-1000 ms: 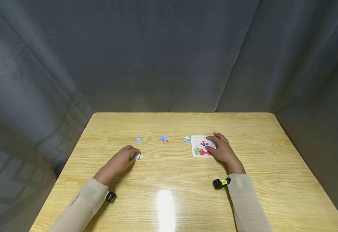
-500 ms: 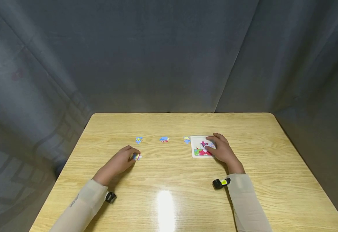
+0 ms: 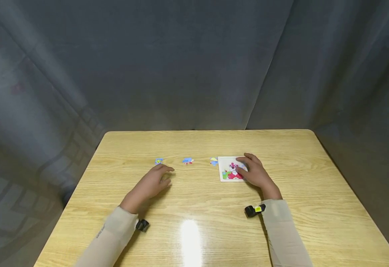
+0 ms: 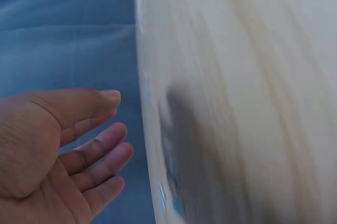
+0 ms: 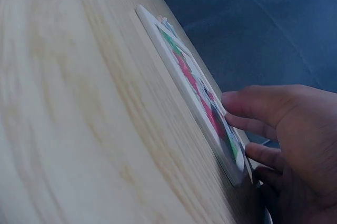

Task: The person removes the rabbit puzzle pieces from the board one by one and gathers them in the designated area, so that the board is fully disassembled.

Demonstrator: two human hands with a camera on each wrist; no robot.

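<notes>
My left hand (image 3: 151, 182) hovers over the left part of the table with its fingers spread loosely and nothing between them. In the left wrist view a small jigsaw piece (image 4: 172, 174) lies in its shadow, blurred; the head view hides it. Just beyond the fingers is a blue piece with a yellow shape (image 3: 159, 161). My right hand (image 3: 255, 174) rests over the right side of a white-framed puzzle board (image 3: 225, 162), its fingers relaxed at the surface and edge. A pink cartoon animal (image 3: 233, 171) shows on the assembled pieces; the hand hides the board's right part.
A blue and red piece (image 3: 188, 161) lies mid-table, and a blue and yellow piece (image 3: 213, 161) sits against the board's left edge. The wooden table (image 3: 194, 200) ends at a grey curtain (image 3: 181, 74) behind.
My left hand has let go of the jigsaw piece, opened its fingers and moved a little right and up, covering where the piece lay. The right hand has stayed at the board.
</notes>
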